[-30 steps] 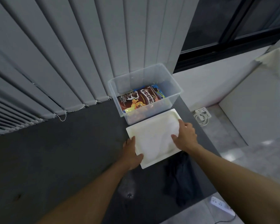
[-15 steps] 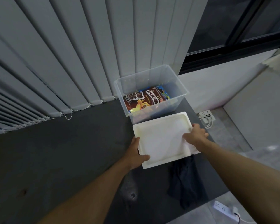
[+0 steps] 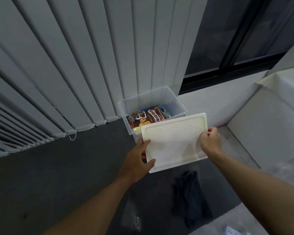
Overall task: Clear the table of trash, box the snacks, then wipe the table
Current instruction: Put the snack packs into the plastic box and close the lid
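A clear plastic box (image 3: 176, 102) stands at the far right corner of the dark table (image 3: 58, 175). Inside it lie snack packs, the top one a brown Koko Krunch bag (image 3: 146, 117). I hold a white lid (image 3: 173, 141) tilted over the box's near half, covering part of the opening. My left hand (image 3: 139, 160) grips the lid's near left corner, thumb on top. My right hand (image 3: 210, 141) pinches the lid's right edge.
A crumpled dark cloth (image 3: 190, 195) lies on the table just below the lid. A small wet patch (image 3: 136, 219) glistens on the table near its front. Vertical blinds (image 3: 75, 65) hang behind the table. A white power strip (image 3: 234, 231) sits on the floor at the right.
The lid, flat on the table before the box earlier, has been lifted and carried up over the box. Both hands shifted to its edges.
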The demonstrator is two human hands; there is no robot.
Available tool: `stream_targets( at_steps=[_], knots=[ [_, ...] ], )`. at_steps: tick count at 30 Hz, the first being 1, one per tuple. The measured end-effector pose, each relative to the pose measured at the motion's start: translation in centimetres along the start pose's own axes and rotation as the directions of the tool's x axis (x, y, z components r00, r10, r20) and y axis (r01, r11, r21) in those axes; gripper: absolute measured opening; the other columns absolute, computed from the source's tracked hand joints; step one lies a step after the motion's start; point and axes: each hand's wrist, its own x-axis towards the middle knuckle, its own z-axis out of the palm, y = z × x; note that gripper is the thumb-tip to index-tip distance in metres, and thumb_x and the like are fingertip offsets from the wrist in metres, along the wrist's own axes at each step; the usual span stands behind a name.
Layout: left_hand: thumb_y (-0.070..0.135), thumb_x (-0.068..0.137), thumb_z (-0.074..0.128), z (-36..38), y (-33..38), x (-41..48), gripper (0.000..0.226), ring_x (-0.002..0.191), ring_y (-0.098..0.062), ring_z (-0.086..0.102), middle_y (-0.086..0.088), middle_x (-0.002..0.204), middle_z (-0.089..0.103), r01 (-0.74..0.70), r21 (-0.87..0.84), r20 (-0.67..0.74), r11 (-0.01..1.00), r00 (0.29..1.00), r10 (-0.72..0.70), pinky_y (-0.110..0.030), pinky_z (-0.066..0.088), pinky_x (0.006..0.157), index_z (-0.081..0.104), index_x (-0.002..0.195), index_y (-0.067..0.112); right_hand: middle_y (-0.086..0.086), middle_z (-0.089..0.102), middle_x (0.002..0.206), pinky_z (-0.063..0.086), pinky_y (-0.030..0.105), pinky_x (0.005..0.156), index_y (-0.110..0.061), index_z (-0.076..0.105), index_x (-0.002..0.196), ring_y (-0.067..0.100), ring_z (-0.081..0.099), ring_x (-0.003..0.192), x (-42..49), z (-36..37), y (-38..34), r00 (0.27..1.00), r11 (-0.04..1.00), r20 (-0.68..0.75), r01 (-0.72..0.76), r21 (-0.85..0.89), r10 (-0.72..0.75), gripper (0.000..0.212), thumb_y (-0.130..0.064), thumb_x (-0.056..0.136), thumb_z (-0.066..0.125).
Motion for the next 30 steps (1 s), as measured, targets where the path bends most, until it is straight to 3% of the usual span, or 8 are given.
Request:
stream_targets(
  at_steps=[3, 6, 9, 12, 16, 19, 24, 30],
  knots=[
    [0.035, 0.092, 0.068, -1.3, 1.4, 0.4, 0.079, 0.147, -0.023, 0.033, 0.002, 0.168, 0.013, -0.018, 0.098, -0.1, 0.995, 0.995, 0.028, -0.033, 0.031, 0.119, 0.024, 0.158, 0.025, 0.008, 0.059, 0.112, 0.051, 0.054, 0.093, -0.021, 0.054, 0.11, 0.029, 0.057, 0.102, 0.9, 0.5, -2.1, 0.999, 0.999, 0.039, 0.038, -0.005, -0.037, 0.024, -0.019, 0.087, 0.047],
    [0.031, 0.096, 0.062, -2.7, 2.4, 1.6, 0.081, 0.151, -0.024, 0.018, -0.003, 0.169, 0.004, 0.019, 0.214, -0.192, 0.977, 0.981, 0.023, -0.026, 0.016, 0.119, 0.013, 0.16, 0.015, 0.004, 0.062, 0.114, 0.051, 0.051, 0.095, -0.019, 0.06, 0.119, 0.027, 0.058, 0.104, 1.3, 1.6, -5.0, 0.988, 0.992, 0.094, 0.127, -0.019, -0.124, 0.03, -0.017, 0.091, 0.051],
    [0.036, 0.098, 0.056, -4.3, 2.6, 3.0, 0.084, 0.144, -0.032, 0.021, -0.006, 0.168, -0.002, 0.116, 0.28, -0.219, 0.953, 0.974, -0.055, -0.038, 0.021, 0.119, 0.004, 0.16, 0.014, 0.006, 0.063, 0.104, 0.05, 0.041, 0.085, -0.011, 0.064, 0.111, 0.028, 0.058, 0.097, 1.4, 2.4, -7.8, 0.965, 0.965, 0.134, 0.24, -0.105, -0.225, 0.026, -0.006, 0.094, 0.045],
    [0.041, 0.098, 0.051, -5.8, 2.2, 4.5, 0.082, 0.139, -0.035, 0.024, -0.008, 0.167, 0.005, 0.2, 0.342, -0.202, 0.918, 0.97, -0.136, -0.038, 0.025, 0.115, 0.006, 0.159, 0.009, 0.014, 0.065, 0.096, 0.052, 0.04, 0.076, -0.004, 0.067, 0.102, 0.033, 0.06, 0.088, 2.1, 3.1, -9.7, 0.942, 0.907, 0.155, 0.33, -0.263, -0.298, 0.026, -0.001, 0.094, 0.043],
    [0.042, 0.099, 0.049, -6.4, 1.3, 6.0, 0.081, 0.14, -0.036, 0.026, -0.007, 0.165, 0.012, 0.218, 0.396, -0.11, 0.892, 0.976, -0.189, -0.041, 0.027, 0.115, 0.007, 0.158, 0.008, 0.016, 0.064, 0.093, 0.048, 0.035, 0.067, -0.001, 0.069, 0.096, 0.03, 0.061, 0.079, 4.0, 3.9, -10.5, 0.943, 0.855, 0.173, 0.331, -0.4, -0.284, 0.022, -0.003, 0.094, 0.048],
    [0.042, 0.1, 0.046, -6.1, 0.7, 7.2, 0.078, 0.141, -0.034, 0.026, -0.008, 0.165, 0.012, 0.23, 0.419, -0.069, 0.878, 0.973, -0.222, -0.043, 0.027, 0.115, 0.005, 0.158, 0.009, 0.014, 0.064, 0.094, 0.055, 0.036, 0.072, -0.003, 0.071, 0.098, 0.029, 0.062, 0.079, 5.2, 4.4, -10.5, 0.947, 0.833, 0.168, 0.321, -0.45, -0.275, 0.019, -0.007, 0.092, 0.054],
    [0.043, 0.105, 0.033, -5.4, 0.2, 9.0, 0.074, 0.149, -0.035, 0.017, -0.014, 0.167, -0.004, 0.304, 0.406, -0.071, 0.862, 0.951, -0.302, -0.047, 0.024, 0.12, -0.004, 0.159, 0.009, 0.01, 0.062, 0.093, 0.053, 0.032, 0.073, -0.005, 0.072, 0.102, 0.026, 0.058, 0.084, 6.4, 5.5, -11.2, 0.926, 0.753, 0.184, 0.376, -0.539, -0.331, 0.019, -0.012, 0.091, 0.058],
    [0.047, 0.106, 0.027, -6.0, -0.8, 11.1, 0.074, 0.153, -0.031, 0.01, -0.013, 0.167, -0.011, 0.3, 0.418, -0.067, 0.858, 0.952, -0.3, -0.05, 0.025, 0.12, -0.01, 0.158, 0.011, 0.007, 0.047, 0.097, 0.051, 0.034, 0.081, -0.003, 0.071, 0.104, 0.024, 0.051, 0.087, 7.9, 7.3, -12.0, 0.926, 0.796, 0.126, 0.37, -0.479, -0.355, 0.021, -0.012, 0.096, 0.054]
  ],
)
